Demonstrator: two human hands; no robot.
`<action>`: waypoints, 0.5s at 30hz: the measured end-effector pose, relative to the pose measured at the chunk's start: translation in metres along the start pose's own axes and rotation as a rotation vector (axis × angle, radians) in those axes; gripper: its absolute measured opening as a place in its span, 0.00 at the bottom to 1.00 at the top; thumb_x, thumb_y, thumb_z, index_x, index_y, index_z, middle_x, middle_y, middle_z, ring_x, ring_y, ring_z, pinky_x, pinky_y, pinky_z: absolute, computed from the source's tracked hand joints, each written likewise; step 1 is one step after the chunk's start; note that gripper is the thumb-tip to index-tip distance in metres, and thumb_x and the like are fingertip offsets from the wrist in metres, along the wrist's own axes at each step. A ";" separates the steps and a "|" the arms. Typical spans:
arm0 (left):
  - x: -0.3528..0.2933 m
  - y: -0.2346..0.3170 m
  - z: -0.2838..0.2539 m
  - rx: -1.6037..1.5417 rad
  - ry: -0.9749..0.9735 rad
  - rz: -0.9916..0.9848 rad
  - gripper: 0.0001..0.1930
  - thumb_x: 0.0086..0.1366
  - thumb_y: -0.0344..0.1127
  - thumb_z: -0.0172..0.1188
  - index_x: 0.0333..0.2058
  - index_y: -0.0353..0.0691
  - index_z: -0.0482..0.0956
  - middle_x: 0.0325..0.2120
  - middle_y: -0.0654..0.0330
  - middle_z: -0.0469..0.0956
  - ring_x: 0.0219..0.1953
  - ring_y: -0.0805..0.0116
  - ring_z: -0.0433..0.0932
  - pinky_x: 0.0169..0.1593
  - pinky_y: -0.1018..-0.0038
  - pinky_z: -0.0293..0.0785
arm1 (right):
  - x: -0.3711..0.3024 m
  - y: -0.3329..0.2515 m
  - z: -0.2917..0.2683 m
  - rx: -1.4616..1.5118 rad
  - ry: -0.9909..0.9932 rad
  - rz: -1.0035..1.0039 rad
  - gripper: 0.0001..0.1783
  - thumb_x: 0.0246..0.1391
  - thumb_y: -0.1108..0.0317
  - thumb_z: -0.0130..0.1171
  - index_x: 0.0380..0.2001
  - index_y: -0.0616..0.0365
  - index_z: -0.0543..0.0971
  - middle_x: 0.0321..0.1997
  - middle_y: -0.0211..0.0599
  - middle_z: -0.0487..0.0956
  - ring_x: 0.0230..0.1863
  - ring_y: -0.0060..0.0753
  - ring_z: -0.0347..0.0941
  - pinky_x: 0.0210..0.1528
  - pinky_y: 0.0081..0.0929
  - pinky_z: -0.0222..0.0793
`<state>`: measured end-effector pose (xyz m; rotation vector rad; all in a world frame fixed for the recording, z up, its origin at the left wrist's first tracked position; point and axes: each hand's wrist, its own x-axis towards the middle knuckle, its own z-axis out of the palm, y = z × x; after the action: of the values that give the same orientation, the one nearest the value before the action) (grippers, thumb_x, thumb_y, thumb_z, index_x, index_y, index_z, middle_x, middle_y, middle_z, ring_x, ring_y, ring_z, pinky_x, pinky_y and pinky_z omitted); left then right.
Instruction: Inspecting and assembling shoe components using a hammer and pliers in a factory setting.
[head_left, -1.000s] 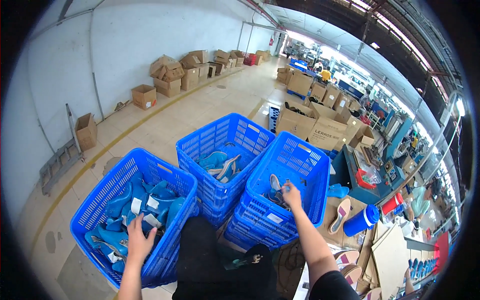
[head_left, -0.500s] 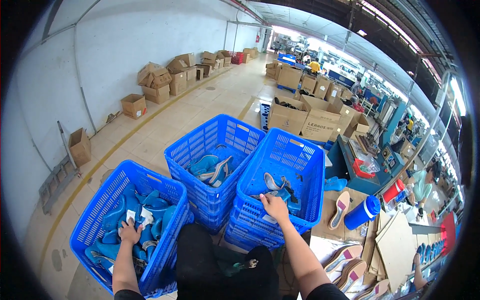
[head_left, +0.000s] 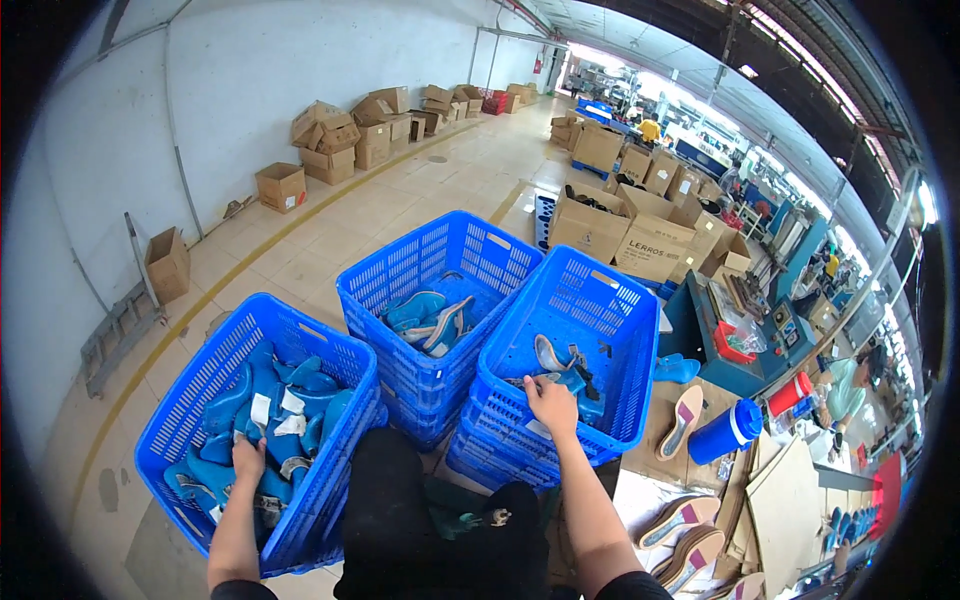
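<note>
My left hand (head_left: 249, 461) reaches into the left blue crate (head_left: 165, 440), its fingers curled around one of several blue shoe lasts (head_left: 226, 413); the fingertips are partly hidden between the lasts. White scraps of paper (head_left: 291, 413) lie on the pile just beyond it. My right hand (head_left: 553, 405) is closed over the near rim of the right blue crate (head_left: 640, 385). Inside that crate, close to my fingers, are a strappy sandal (head_left: 547, 352) and a blue last (head_left: 590, 404).
A middle stack of blue crates (head_left: 392, 385) holds a few shoes on lasts (head_left: 448, 325). To the right, a bench carries a wedge sole (head_left: 682, 424), a blue jug (head_left: 725, 431) and stacked soles (head_left: 692, 560). Cardboard boxes (head_left: 280, 186) line the wall; a co-worker (head_left: 846, 388) sits at far right.
My left hand has drawn back slightly toward me, off the white scraps, and its fingers have curled into the lasts. My right hand stays on the crate rim. The view has shifted slightly.
</note>
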<state>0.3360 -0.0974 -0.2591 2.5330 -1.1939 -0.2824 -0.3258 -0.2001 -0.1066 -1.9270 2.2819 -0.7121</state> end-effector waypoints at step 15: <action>-0.090 0.169 -0.191 -1.294 0.403 0.482 0.09 0.80 0.36 0.61 0.50 0.42 0.71 0.41 0.65 0.76 0.44 0.77 0.73 0.50 0.78 0.71 | -0.059 -0.042 -0.030 0.447 0.392 -0.458 0.13 0.64 0.65 0.67 0.50 0.53 0.85 0.53 0.40 0.86 0.62 0.53 0.77 0.74 0.54 0.62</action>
<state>0.2185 -0.0897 -0.0158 1.0878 -0.9235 -0.2681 -0.2854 -0.1399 -0.0778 -2.2256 1.6182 -1.6131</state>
